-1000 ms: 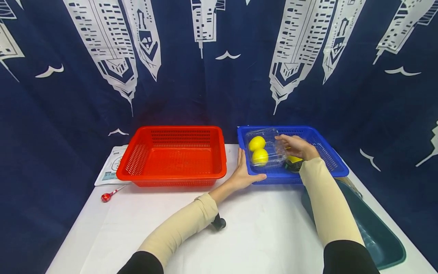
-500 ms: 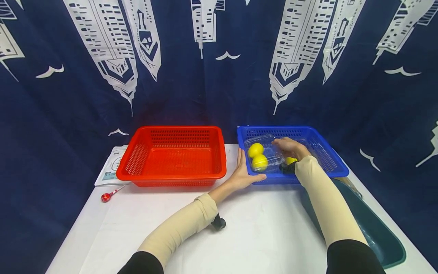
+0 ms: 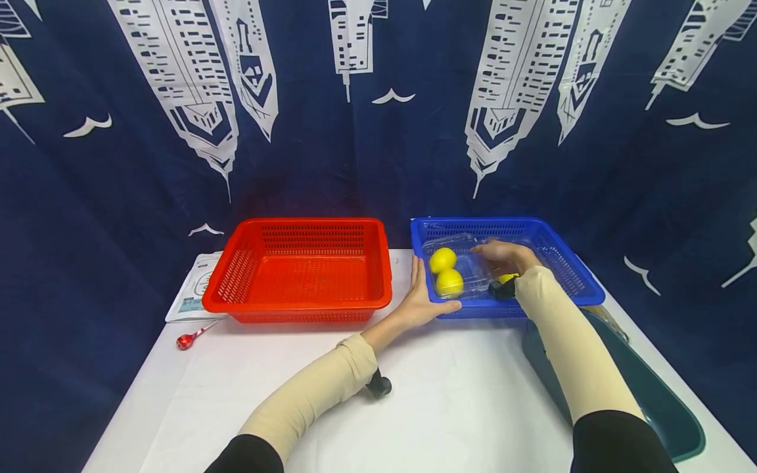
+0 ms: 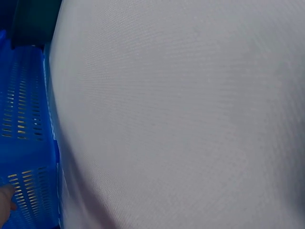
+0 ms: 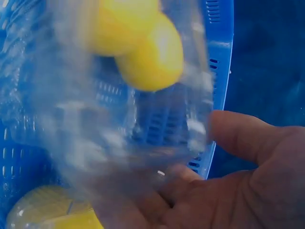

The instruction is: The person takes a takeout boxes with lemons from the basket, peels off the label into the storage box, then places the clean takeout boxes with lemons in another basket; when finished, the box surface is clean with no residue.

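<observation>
My left hand (image 3: pixel 421 299) rests at the near left corner of the blue basket (image 3: pixel 582 289), fingers straight along its side and thumb on the front rim. Inside the basket, my right hand (image 3: pixel 503 253) grips the right side of a clear plastic container (image 3: pixel 470 266). In the right wrist view the thumb lies at the container's edge and the other fingers pass under it. Two yellow lemons (image 3: pixel 442 260) sit in the container's left part. Another yellow item (image 5: pixel 76 219) under clear plastic lies beside it, partly covered by my right hand in the head view.
A red basket (image 3: pixel 296 305) stands to the left, next to a printed packet (image 3: pixel 192 289). A red lollipop (image 3: pixel 185 341) lies in front of it. A dark green tub (image 3: pixel 668 420) sits at the right, under my right forearm. Blue patterned cloth hangs behind.
My right hand has lowered the clear container into the blue basket, so it lies flatter. The lemons have shifted slightly down with it. My left hand has stayed at the corner.
</observation>
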Demonstrator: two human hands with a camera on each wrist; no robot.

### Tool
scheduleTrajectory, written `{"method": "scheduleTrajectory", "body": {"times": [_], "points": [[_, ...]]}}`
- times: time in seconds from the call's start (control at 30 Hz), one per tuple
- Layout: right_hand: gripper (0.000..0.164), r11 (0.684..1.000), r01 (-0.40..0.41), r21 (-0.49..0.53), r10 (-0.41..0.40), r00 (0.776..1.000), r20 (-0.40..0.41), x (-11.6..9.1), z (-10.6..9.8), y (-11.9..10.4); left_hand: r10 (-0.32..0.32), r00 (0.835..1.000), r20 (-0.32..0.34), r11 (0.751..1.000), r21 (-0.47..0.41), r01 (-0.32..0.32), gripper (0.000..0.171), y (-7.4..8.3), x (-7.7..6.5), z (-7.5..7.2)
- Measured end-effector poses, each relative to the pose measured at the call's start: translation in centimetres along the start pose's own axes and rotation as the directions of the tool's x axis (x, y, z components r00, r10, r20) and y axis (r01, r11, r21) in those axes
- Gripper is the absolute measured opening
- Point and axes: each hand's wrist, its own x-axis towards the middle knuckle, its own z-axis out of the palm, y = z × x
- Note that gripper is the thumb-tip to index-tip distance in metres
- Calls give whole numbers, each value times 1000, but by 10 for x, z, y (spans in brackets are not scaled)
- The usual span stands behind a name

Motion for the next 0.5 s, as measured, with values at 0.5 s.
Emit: {"method": "scheduleTrajectory", "body": {"times": [0.5], "points": [[71,997,-51,-59,56,994,97,1,-6,8,0,1000,-18,1000,22,0,123,1,0,1]]}}
